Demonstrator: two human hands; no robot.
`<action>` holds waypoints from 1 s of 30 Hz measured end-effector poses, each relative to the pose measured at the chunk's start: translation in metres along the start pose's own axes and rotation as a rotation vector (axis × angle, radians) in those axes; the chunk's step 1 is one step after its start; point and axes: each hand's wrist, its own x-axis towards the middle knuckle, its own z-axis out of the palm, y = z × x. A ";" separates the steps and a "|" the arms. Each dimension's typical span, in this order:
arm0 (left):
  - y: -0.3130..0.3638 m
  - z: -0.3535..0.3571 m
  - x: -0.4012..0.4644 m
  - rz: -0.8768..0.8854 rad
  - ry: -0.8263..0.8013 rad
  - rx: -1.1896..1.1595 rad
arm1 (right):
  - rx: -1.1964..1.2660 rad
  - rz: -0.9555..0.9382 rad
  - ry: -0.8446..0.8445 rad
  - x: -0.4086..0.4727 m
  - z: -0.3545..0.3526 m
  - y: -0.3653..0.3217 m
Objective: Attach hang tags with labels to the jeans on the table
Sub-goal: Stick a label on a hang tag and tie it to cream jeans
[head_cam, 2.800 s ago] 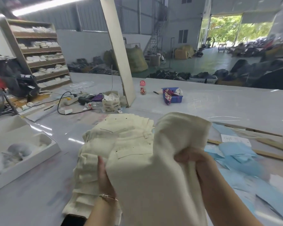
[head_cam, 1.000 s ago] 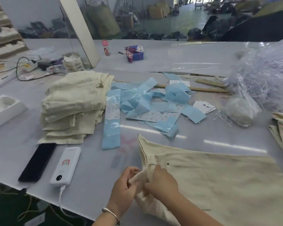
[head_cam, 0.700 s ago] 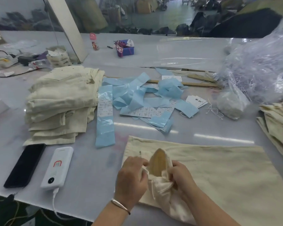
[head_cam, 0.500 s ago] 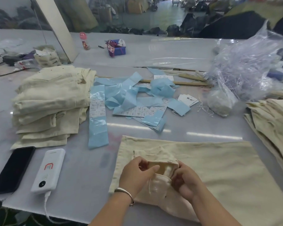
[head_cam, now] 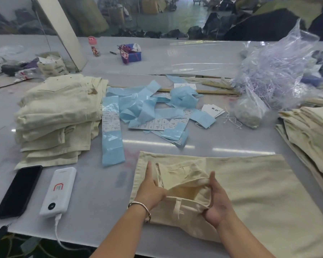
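Head view: we see one pair of cream jeans (head_cam: 250, 185) lying flat on the grey table (head_cam: 93, 183), close to its near edge, waist end toward the left, w/ the waistband (head_cam: 186, 199) spread open between both hands. The left hand (head_cam: 151, 190) grips the left end of the waistband: thumb hooked in the opening, index finger straight & laid flat on the cloth pointing away from us. The right hand (head_cam: 217, 203) grips the right end of the opening, thumb raised along the upper edge, fingers curled under the lower band. Both forearms come in from the bottom of frame, wrists low & roughly level, palms turned toward each other; a bangle (head_cam: 141, 208) sits on the left wrist. A belt loop (head_cam: 177, 207) shows on the lower band between the hands.

Handling, in our judgement: the cloth is soft, light, limp, non-slippery, not fragile; it sags where unsupported, so hold is best taken at the stiffer seamed waistband or belt loop, which also looks the likely spot for a tag string.

Hang tags (head_cam: 212, 110) w/ loose strings lie well beyond the jeans, just beside blue label strips (head_cam: 112, 138). A folded stack (head_cam: 58, 116) sits at left, more jeans (head_cam: 309, 131) at right. A phone (head_cam: 18, 191) & power bank (head_cam: 59, 190) lie left of the hands
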 end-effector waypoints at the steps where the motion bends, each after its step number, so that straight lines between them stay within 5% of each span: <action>1: -0.002 -0.001 0.000 -0.020 -0.027 -0.119 | 0.021 -0.003 0.035 0.003 0.000 0.000; 5: -0.012 -0.006 0.000 -0.034 -0.153 -0.511 | 0.048 0.009 0.231 0.010 -0.010 0.004; 10: -0.019 -0.007 -0.003 0.029 -0.176 -0.683 | -0.058 0.060 0.338 0.015 -0.008 0.004; 15: -0.020 -0.007 -0.003 0.067 -0.148 -0.662 | -1.101 -0.555 0.595 0.008 0.008 0.000; 17: -0.020 -0.006 -0.003 0.081 -0.168 -0.684 | -1.321 -0.951 0.475 0.000 0.021 -0.001; 19: -0.017 -0.005 -0.004 0.074 -0.202 -0.743 | -1.402 -1.140 0.185 -0.008 0.040 0.003; 21: -0.016 -0.004 -0.004 0.053 -0.229 -0.816 | -1.625 -1.176 -0.033 -0.012 0.055 0.011; 24: -0.020 -0.002 -0.001 0.005 -0.240 -0.883 | -1.850 -1.149 -0.047 -0.008 0.058 0.024; 30: -0.020 -0.008 -0.001 -0.024 -0.266 -0.923 | -1.765 -1.266 -0.160 0.000 0.044 0.025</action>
